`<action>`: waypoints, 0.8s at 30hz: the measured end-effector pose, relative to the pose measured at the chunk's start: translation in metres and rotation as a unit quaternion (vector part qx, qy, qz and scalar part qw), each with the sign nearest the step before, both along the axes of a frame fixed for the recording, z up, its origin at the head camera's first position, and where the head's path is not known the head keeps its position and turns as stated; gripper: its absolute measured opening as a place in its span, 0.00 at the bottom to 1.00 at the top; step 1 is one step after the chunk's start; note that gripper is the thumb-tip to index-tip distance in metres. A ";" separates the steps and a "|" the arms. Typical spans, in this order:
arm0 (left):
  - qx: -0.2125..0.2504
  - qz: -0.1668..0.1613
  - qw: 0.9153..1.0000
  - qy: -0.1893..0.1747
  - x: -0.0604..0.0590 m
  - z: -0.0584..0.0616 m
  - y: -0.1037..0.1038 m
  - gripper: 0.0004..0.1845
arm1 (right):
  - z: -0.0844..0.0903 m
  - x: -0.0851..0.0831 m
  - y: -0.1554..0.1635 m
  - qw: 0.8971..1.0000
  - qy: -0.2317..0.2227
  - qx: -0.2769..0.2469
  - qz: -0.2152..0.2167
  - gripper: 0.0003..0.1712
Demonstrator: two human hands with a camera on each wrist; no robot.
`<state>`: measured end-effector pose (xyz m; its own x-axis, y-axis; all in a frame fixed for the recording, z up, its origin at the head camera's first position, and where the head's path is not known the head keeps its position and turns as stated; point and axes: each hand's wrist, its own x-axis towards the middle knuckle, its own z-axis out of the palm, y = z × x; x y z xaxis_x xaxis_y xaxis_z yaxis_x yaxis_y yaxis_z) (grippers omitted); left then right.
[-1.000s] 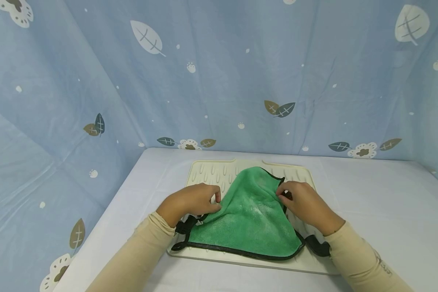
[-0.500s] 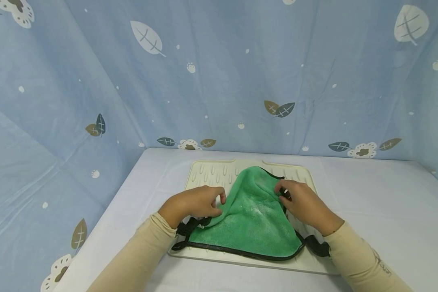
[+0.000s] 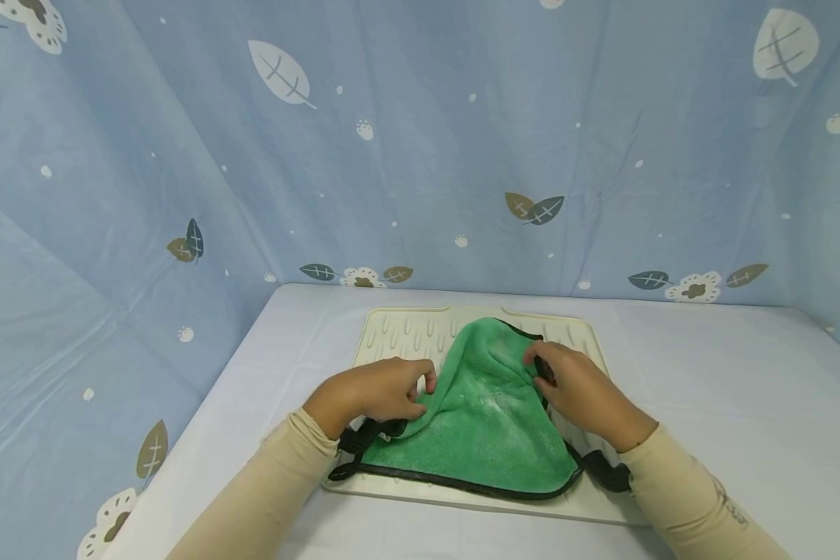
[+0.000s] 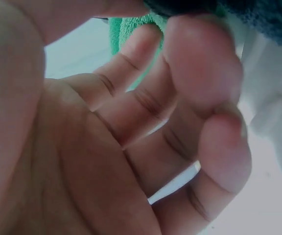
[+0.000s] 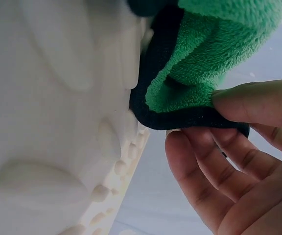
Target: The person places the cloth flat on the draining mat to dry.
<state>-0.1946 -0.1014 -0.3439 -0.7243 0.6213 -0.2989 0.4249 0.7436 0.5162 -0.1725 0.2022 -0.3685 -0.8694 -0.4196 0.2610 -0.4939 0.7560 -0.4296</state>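
Observation:
A plush green towel [image 3: 493, 420] with black edging lies rumpled over a cream drying mat [image 3: 406, 330] with raised oval ribs. My left hand [image 3: 381, 389] is at the towel's left side. In the left wrist view its fingers [image 4: 199, 63] curl and the thumb meets them at the black edge, beside dark plush fabric. My right hand [image 3: 581, 389] pinches the upper right edge. The right wrist view shows the thumb on the green face and the fingers under the black border [image 5: 180, 120], with this edge raised beside the mat's ribs.
A black curved piece [image 3: 607, 471] sticks out at the towel's lower right, by the right sleeve. More dark fabric [image 3: 357, 438] bunches under the left wrist. The mat lies on a white-covered table [image 3: 728, 373], with a blue leaf-print curtain [image 3: 420, 155] behind and at the left.
My left hand has shifted slightly right over the towel, bringing a black-edged bit inward over the green. The right hand has barely moved, a little up and left.

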 end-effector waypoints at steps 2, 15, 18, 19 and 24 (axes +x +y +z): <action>0.005 0.000 1.000 0.004 0.000 0.002 -0.001 0.09 | 0.000 0.000 0.000 1.000 0.006 0.002 0.003 0.17; 0.018 -0.013 0.998 0.065 0.001 0.022 -0.007 0.07 | -0.001 -0.001 0.001 1.000 0.029 0.011 0.001 0.17; 0.029 -0.017 0.997 0.072 0.002 0.025 -0.008 0.06 | -0.001 -0.001 0.001 1.000 0.026 0.010 0.000 0.17; 0.031 -0.018 0.997 0.074 0.002 0.026 -0.008 0.06 | -0.001 -0.001 0.001 1.000 0.025 0.010 0.000 0.16; 0.042 -0.020 0.995 0.083 0.002 0.028 -0.010 0.06 | -0.001 -0.002 0.001 1.000 0.022 0.010 0.002 0.16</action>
